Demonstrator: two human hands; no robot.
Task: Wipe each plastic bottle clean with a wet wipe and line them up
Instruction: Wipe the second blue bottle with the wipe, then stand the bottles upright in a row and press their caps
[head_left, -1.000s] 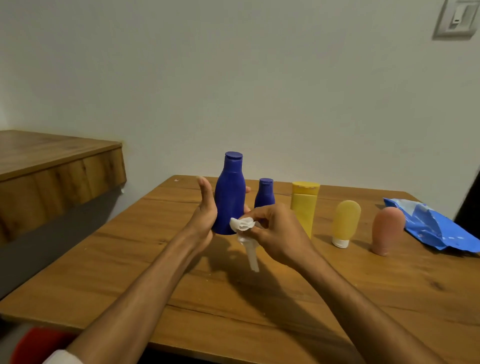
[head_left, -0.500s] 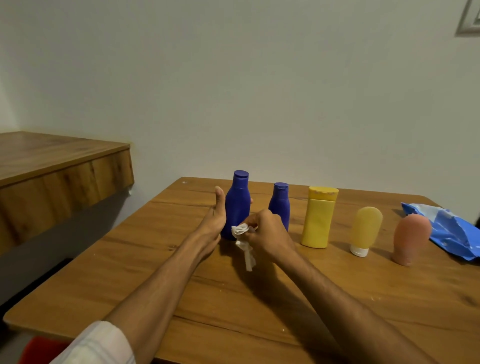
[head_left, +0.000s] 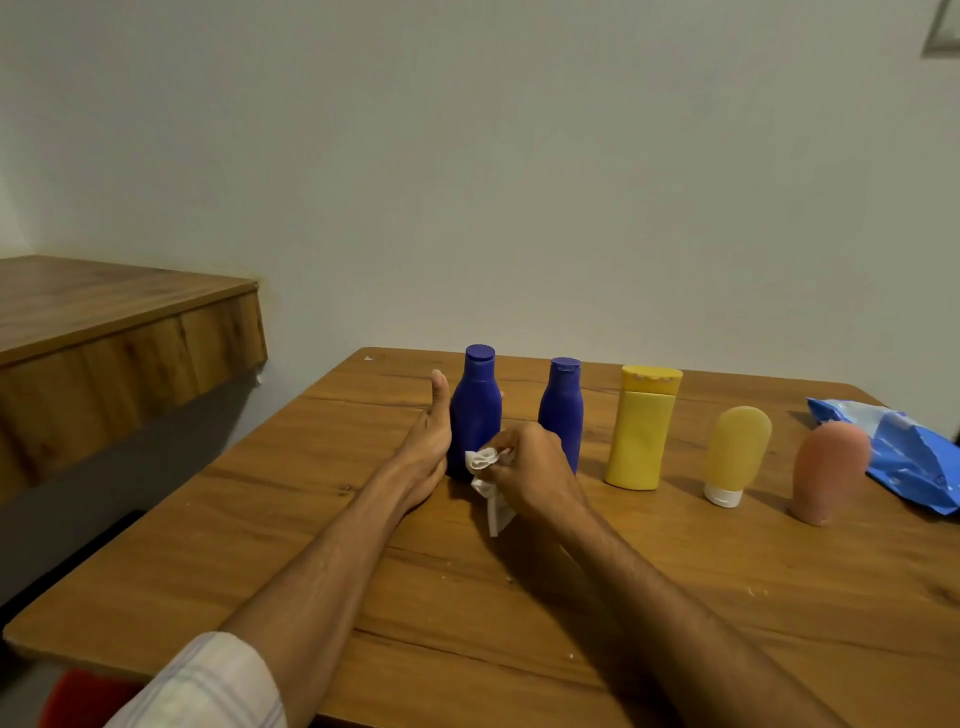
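Observation:
Five plastic bottles stand in a row on the wooden table (head_left: 311, 545): a tall blue bottle (head_left: 475, 410), a shorter blue bottle (head_left: 562, 405), a yellow bottle (head_left: 641, 431), a pale yellow tube (head_left: 735, 452) on its white cap, and a pink tube (head_left: 828, 470). My left hand (head_left: 423, 457) holds the tall blue bottle from its left side, thumb up and fingers behind it. My right hand (head_left: 530, 473) grips a crumpled white wet wipe (head_left: 485, 480) against the bottle's lower front, with one end of the wipe hanging down.
A blue wipe pack (head_left: 904, 452) lies at the table's far right, behind the pink tube. A wooden shelf (head_left: 104, 332) juts out from the wall on the left, above table height. Something red (head_left: 78, 696) sits below the table's near left corner.
The tall blue bottle was held up off the table and now stands at the left end of the row. Both hands came down with it; the wipe stays in my right hand.

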